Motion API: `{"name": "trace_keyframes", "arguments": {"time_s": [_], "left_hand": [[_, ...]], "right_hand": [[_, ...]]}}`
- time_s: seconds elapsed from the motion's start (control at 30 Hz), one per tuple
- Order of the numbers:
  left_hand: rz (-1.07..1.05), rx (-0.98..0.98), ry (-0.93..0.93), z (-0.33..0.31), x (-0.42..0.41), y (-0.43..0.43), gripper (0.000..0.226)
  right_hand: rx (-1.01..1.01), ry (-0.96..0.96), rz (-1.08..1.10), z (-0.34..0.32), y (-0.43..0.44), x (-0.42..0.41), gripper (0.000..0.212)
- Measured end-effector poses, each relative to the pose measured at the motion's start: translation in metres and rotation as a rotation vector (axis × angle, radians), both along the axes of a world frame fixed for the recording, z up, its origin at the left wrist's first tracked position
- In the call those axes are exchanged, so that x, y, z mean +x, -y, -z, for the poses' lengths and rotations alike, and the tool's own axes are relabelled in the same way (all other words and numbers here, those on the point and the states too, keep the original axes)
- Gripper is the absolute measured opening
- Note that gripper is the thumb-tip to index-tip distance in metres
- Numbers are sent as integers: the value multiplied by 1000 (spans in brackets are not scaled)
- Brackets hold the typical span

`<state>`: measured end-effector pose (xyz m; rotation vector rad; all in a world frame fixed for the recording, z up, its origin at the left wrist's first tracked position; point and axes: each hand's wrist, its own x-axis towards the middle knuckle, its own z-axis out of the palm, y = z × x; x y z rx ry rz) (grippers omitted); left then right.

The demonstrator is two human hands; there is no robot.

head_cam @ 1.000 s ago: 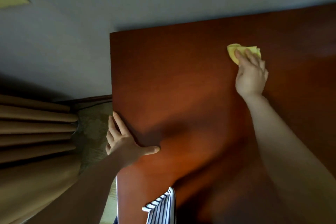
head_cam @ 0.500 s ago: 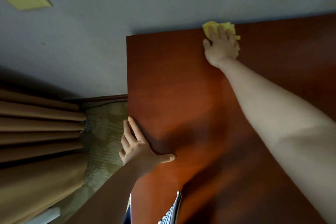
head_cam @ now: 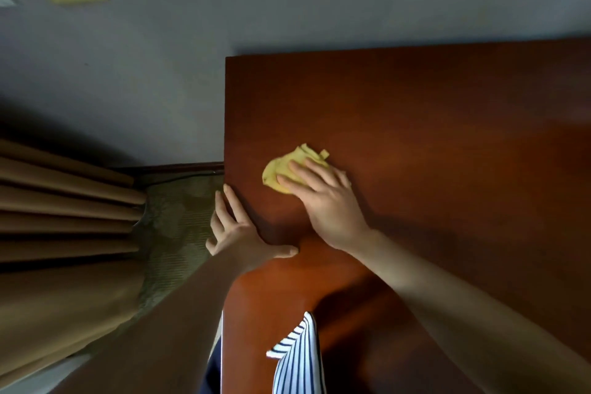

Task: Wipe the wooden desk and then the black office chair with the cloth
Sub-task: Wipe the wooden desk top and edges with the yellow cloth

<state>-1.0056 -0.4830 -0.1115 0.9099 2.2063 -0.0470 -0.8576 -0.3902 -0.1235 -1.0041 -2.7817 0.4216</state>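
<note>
Along the far left, a brown curtain (head_cam: pixel 64 201) is hanging in folds over patterned carpet (head_cam: pixel 179 217). Just right of it, the left hand (head_cam: pixel 236 233) is bracing on the left edge of the wooden desk (head_cam: pixel 447 137), fingers lying straight down the side and thumb resting flat on the top; it is holding nothing. Next along, the cloth (head_cam: pixel 279 169) is lying bunched on the desk top near that left edge: a small yellow wad, creased and soft-looking, with a corner sticking out at the back. The right hand (head_cam: pixel 326 201) is pressing down on it with fingers spread and nearly straight, covering its right half rather than clutching it. I am judging the desk wipe to be the step in hand, with the chair part not yet begun; the black office chair is not showing anywhere. The next stroke is probably calling for even downward pressure and a sweep rightward over the wide, glossy reddish-brown top, without letting the wad slip from under the fingers.
</note>
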Motion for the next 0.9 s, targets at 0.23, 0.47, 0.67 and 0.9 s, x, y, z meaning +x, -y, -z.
{"name": "trace_keyframes", "arguments": {"time_s": [0.23,0.47,0.67,0.9], "left_hand": [[-12,17,-8,4,-1,1,166],[-22,47,-14,8,0,4,168],[-29,55,-47,9,3,4,167],[-31,58,-55,8,4,4,166]], "right_hand": [[14,66,-150,-6,13,92,63],[-5,50,169,-9,-49,137,66],[-6,29,440,-9,-126,138,58],[-53,17,773,-7,-179,91,66]]}}
